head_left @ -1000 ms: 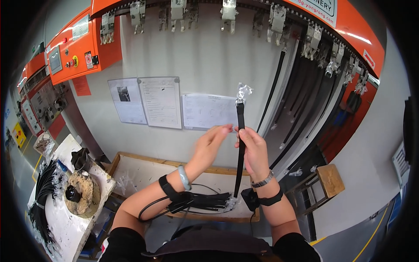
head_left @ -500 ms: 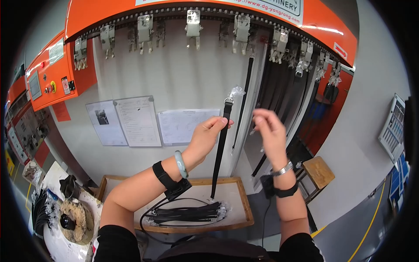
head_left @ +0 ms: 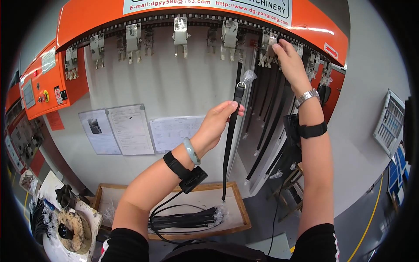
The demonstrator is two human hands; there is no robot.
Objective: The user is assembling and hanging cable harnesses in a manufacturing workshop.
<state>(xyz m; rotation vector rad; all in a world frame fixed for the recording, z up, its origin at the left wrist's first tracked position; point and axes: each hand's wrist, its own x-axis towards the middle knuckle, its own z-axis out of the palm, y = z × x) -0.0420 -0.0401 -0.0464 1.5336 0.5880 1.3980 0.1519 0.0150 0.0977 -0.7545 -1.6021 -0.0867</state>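
Observation:
My left hand (head_left: pixel 219 121) pinches a long black strap (head_left: pixel 228 148) near its upper end. A metal ring and a crumpled bit of clear plastic (head_left: pixel 249 77) top the strap, whose lower end dangles over a wooden-rimmed tray (head_left: pixel 241 205). Raised at the upper right, my right hand (head_left: pixel 291 63) has its thumb and fingers closed on a metal spring clip (head_left: pixel 268 49) that hangs from the overhead chain. The strap's ring is below and left of that clip, apart from it. Part of the clip is hidden behind my fingers.
More metal clips (head_left: pixel 180 37) line the chain under an orange machine housing (head_left: pixel 96 16). Black straps hang inside the opening on the right. A bundle of black straps (head_left: pixel 187 218) lies in the tray. An orange control box (head_left: pixel 48 83) and a cluttered white table (head_left: pixel 91 218) are at left.
My right hand has risen from beside the strap to a clip on the chain and closed on it. My left hand has lifted the strap slightly up and right. The view has shifted.

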